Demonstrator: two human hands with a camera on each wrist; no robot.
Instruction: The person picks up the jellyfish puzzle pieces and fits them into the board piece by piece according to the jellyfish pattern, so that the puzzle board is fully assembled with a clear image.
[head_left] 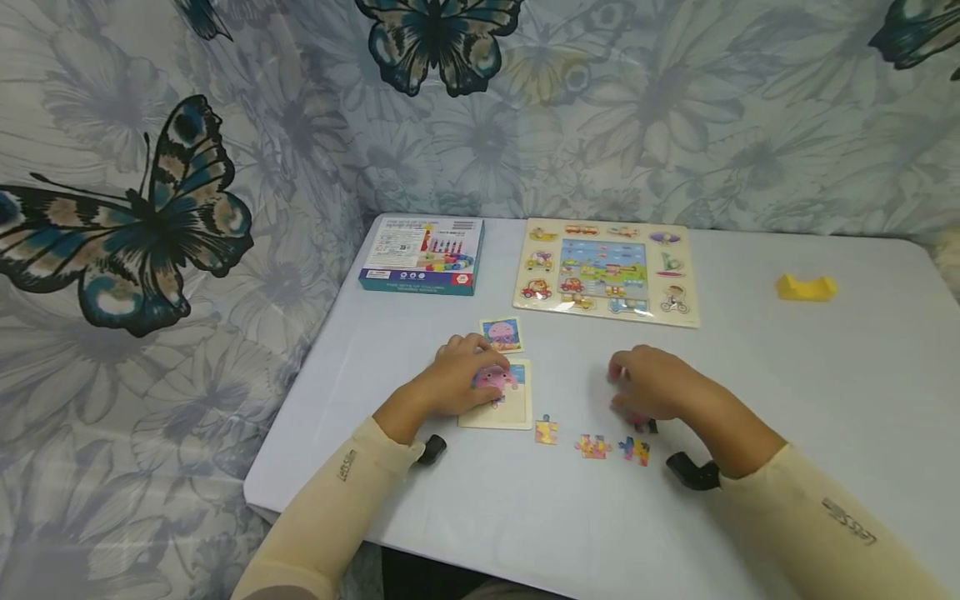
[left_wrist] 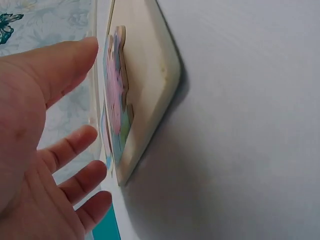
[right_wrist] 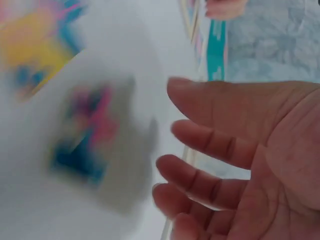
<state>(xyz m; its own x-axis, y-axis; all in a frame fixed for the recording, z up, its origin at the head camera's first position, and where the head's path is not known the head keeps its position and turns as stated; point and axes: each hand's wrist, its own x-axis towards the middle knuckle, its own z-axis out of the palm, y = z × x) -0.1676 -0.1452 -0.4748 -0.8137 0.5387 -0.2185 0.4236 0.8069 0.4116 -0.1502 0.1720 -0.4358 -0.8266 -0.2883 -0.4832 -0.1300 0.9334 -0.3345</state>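
Observation:
My left hand [head_left: 456,375] lies over the left side of a small wooden puzzle board [head_left: 516,414]. Several joined pieces with a pink figure [left_wrist: 116,95] sit on that board; the left wrist view shows the fingers loosely extended beside it, gripping nothing. Out to the right, my right hand [head_left: 654,383] hovers with relaxed fingers near a pink and blue puzzle piece [right_wrist: 82,135], blurred in the right wrist view and partly hidden by the hand in the head view. Three more loose pieces, a yellow one [head_left: 547,431], a pink-yellow one [head_left: 594,447] and a blue-yellow one [head_left: 634,451], lie between the hands.
A small picture card [head_left: 504,333] lies just behind the board. Farther back are a teal-edged box [head_left: 422,254] and a large vehicle picture puzzle [head_left: 606,271]. A yellow curved block [head_left: 806,288] rests at the right. Patterned cloth hangs behind the white table [head_left: 750,358].

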